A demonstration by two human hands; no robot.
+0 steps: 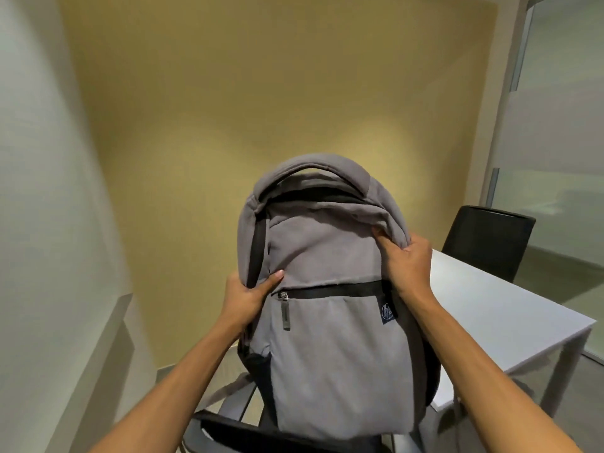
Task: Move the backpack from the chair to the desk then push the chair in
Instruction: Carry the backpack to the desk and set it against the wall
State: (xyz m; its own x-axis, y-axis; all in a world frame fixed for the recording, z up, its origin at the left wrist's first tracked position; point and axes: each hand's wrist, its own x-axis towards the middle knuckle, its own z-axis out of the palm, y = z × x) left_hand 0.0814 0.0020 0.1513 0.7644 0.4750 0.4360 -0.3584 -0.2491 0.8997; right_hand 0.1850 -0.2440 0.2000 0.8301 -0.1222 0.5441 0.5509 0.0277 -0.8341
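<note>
Head view, backpack [330,322] hides chair [248,431], desk [496,308] partly hidden

The white desk [510,308] at right shows only its bare top; a black chair [488,240] stands behind it.

Two bare forearms enter from the bottom edge, no sleeves visible anywhere up to the frame edge. Left hand [250,294]: bare, no glove, no ring, no watch or band at the wrist; thumb nail short, pale and unpainted. Right hand [407,263]: bare too, no glove, no jewellery, wrist uncovered, knuckles and back of hand showing. Both forearms slim, uncovered along their full visible length. No clothing, straps or markings seen on either arm.
</note>
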